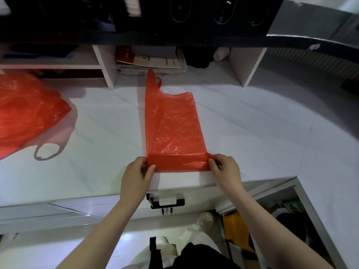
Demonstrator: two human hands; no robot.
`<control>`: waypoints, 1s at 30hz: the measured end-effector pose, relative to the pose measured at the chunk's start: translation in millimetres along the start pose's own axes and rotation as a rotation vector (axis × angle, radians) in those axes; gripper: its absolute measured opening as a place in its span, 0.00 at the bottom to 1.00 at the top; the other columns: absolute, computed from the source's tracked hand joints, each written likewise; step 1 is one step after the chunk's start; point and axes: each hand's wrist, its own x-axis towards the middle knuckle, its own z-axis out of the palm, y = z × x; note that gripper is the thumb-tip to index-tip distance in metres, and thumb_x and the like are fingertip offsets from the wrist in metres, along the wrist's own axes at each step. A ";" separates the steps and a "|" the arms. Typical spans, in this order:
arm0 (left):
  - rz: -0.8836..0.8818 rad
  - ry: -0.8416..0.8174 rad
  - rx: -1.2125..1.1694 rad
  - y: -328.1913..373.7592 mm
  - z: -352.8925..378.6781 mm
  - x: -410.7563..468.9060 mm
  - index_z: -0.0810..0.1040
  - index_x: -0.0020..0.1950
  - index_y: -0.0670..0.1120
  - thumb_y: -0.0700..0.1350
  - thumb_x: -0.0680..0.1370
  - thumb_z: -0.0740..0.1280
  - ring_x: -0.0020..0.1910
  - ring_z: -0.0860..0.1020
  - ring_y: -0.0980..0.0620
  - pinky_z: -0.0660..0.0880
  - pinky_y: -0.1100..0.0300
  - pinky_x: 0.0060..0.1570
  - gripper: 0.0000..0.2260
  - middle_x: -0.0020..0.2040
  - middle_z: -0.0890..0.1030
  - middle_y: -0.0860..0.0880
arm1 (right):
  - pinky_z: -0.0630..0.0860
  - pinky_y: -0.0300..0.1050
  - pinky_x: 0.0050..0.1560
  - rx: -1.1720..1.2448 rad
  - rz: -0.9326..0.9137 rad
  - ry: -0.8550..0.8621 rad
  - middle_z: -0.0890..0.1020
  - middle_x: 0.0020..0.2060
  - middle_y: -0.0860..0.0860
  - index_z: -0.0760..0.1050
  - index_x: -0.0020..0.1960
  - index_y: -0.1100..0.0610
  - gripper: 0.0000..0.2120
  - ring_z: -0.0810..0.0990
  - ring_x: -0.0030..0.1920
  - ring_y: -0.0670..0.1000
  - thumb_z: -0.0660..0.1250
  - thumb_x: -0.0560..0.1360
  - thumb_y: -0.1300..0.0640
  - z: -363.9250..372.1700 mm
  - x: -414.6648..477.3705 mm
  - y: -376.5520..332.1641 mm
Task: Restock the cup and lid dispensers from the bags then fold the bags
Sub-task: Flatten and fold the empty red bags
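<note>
Here the flattened red bag (172,123) lies on the white desk (252,133), stretching away from both hands with its handles at the far end. The left hand (136,171) pinches the near left corner between thumb and curled fingers, and the right hand (225,169) pinches the near right corner the same way. Between them a narrow band (178,163) of the bag's bottom edge is turned over onto the rest. Holding both corners at once probably keeps the band taut, so the crease runs square across the slippery film. Well to the left of the left hand a second red bag (27,109) lies loose and rumpled, apparently not yet folded.
</note>
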 end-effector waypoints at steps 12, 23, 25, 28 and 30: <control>-0.023 0.087 0.042 7.8 8.0 -1.5 0.69 0.64 0.47 0.42 0.76 0.65 0.42 0.71 0.48 0.71 0.51 0.41 0.17 0.36 0.74 0.50 | 0.62 0.46 0.54 0.058 0.000 0.109 0.78 0.37 0.40 0.73 0.58 0.46 0.11 0.73 0.47 0.46 0.64 0.76 0.47 9.8 -0.9 -6.8; 0.083 0.099 0.119 3.6 6.8 -5.6 0.75 0.62 0.44 0.36 0.76 0.65 0.45 0.74 0.45 0.71 0.55 0.45 0.15 0.49 0.76 0.46 | 0.69 0.30 0.46 0.086 -0.114 0.059 0.74 0.45 0.42 0.80 0.55 0.50 0.11 0.74 0.42 0.40 0.66 0.75 0.61 18.5 2.4 -17.4; 0.089 0.126 0.094 3.5 6.1 -6.7 0.75 0.62 0.44 0.35 0.75 0.66 0.45 0.74 0.49 0.74 0.55 0.45 0.15 0.53 0.73 0.45 | 0.73 0.38 0.48 0.006 -0.113 0.058 0.76 0.46 0.45 0.80 0.56 0.51 0.11 0.75 0.43 0.45 0.65 0.76 0.60 21.1 3.3 -19.2; 0.098 0.148 0.101 4.4 6.0 -7.6 0.76 0.63 0.43 0.33 0.74 0.66 0.54 0.73 0.47 0.74 0.51 0.55 0.18 0.67 0.67 0.41 | 0.72 0.49 0.49 -0.117 -0.153 0.058 0.79 0.47 0.50 0.80 0.56 0.53 0.11 0.76 0.46 0.53 0.65 0.76 0.60 22.8 2.7 -20.5; 0.166 0.085 0.190 5.4 5.9 -6.3 0.75 0.66 0.43 0.28 0.73 0.64 0.67 0.68 0.39 0.66 0.48 0.65 0.23 0.73 0.62 0.37 | 0.71 0.51 0.50 -0.149 -0.151 0.052 0.78 0.47 0.52 0.80 0.56 0.53 0.11 0.75 0.47 0.55 0.65 0.75 0.60 22.8 0.6 -22.4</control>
